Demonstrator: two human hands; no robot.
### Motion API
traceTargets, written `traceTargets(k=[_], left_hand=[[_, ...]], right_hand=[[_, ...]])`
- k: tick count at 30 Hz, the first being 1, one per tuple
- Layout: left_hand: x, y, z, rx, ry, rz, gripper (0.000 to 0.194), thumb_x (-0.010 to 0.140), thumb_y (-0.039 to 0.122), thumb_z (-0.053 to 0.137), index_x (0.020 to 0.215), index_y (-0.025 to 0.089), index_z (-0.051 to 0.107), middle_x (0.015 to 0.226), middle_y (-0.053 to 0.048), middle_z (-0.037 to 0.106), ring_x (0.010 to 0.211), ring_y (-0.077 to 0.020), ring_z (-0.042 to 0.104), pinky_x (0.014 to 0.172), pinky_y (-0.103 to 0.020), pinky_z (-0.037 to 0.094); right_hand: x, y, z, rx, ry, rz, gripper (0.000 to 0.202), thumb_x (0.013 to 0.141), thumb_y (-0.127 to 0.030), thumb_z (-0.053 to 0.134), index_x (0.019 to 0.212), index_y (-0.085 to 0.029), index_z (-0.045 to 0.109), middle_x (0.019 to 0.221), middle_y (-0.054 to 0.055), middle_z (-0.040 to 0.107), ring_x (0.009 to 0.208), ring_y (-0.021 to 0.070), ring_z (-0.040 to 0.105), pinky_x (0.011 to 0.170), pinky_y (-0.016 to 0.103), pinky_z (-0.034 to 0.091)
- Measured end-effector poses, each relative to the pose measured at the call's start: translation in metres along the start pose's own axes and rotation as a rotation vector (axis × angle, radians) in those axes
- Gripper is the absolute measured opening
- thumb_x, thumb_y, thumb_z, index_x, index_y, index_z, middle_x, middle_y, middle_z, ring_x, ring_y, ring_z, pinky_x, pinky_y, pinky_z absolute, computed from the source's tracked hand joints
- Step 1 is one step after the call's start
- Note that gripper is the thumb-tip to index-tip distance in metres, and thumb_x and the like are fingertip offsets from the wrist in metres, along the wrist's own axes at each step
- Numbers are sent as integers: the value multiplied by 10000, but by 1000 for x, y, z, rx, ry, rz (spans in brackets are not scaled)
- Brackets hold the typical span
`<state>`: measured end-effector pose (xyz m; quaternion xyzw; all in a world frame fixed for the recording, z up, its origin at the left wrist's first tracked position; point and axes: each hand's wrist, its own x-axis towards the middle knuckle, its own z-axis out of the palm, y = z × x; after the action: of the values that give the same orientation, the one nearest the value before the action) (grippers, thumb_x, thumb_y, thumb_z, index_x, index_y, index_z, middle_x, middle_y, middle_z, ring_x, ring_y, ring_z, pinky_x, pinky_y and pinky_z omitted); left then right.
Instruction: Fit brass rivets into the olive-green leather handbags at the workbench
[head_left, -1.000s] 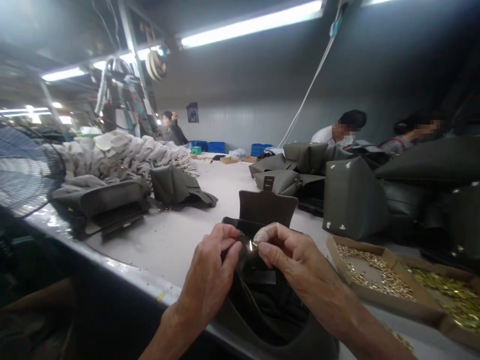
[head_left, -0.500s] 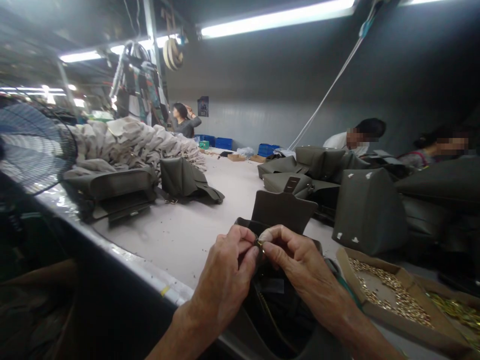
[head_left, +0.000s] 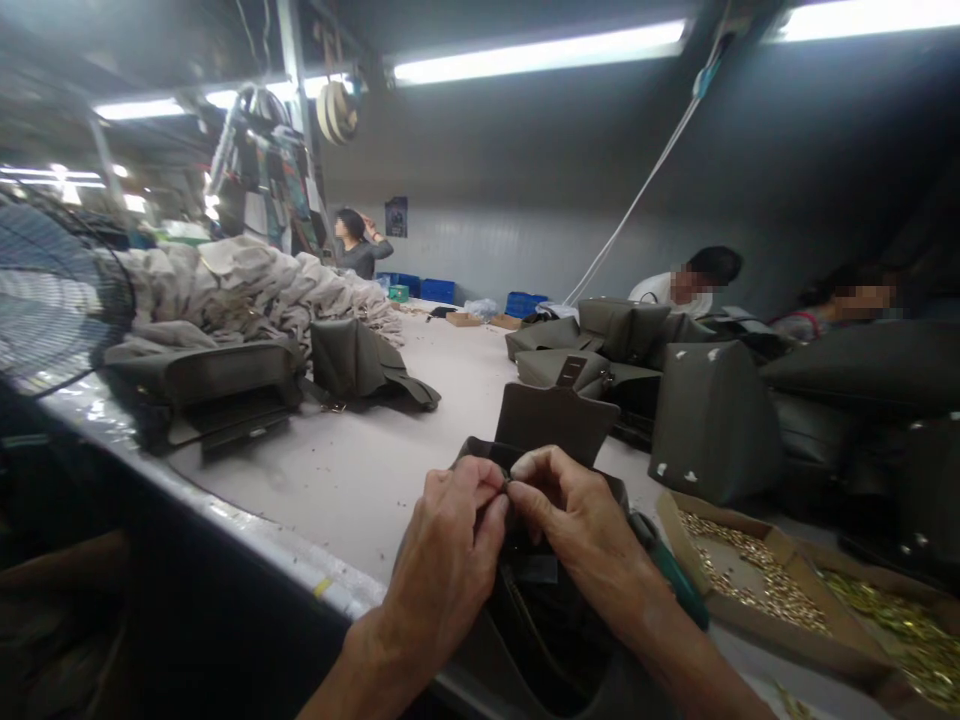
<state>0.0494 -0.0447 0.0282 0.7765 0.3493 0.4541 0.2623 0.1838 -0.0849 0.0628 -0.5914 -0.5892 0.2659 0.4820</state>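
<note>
A dark handbag stands in front of me with its mouth towards me and its flap raised at the far side. Over the opening, my left hand is closed in a pinch. Its fingertips meet those of my right hand, which is also pinched closed. A tiny dark bit shows where they meet, too small to name. Inside the bag, below my hands, run a zip and a small pale label. A green-handled tool lies just right of the bag, partly hidden by my right forearm.
Cardboard trays of gold-coloured metal bits and yellowish pieces sit at right. More dark bags crowd the table's right side; others stand left, before heaped pale cloth. A fan is far left. Co-workers sit beyond.
The view has turned slightly right, so the table and bags appear further left. A gold-coloured glint between my fingertips is now hidden. Both hands keep pinching at the same spot over the bag.
</note>
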Motion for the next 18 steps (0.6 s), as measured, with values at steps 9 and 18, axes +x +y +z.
traceTargets(k=[9, 18], left_hand=[[-10, -6, -7, 177, 121, 283, 302, 778, 34, 479, 1020, 214, 475, 1034, -61, 558, 1015, -215, 521, 861, -383, 450], [-25, -3, -24, 146, 5, -73, 379, 814, 126, 370, 1181, 187, 441, 1096, -107, 601, 991, -241, 592, 868, -433, 480]], right_hand=[[-7, 9, 13, 88, 43, 2, 123, 869, -278, 497, 852, -167, 547, 645, -16, 568, 555, 113, 543, 510, 226, 436], [-12, 15, 12, 66, -85, -23, 63, 847, -187, 519, 797, -165, 550, 678, -12, 583, 606, 123, 584, 582, 249, 448]])
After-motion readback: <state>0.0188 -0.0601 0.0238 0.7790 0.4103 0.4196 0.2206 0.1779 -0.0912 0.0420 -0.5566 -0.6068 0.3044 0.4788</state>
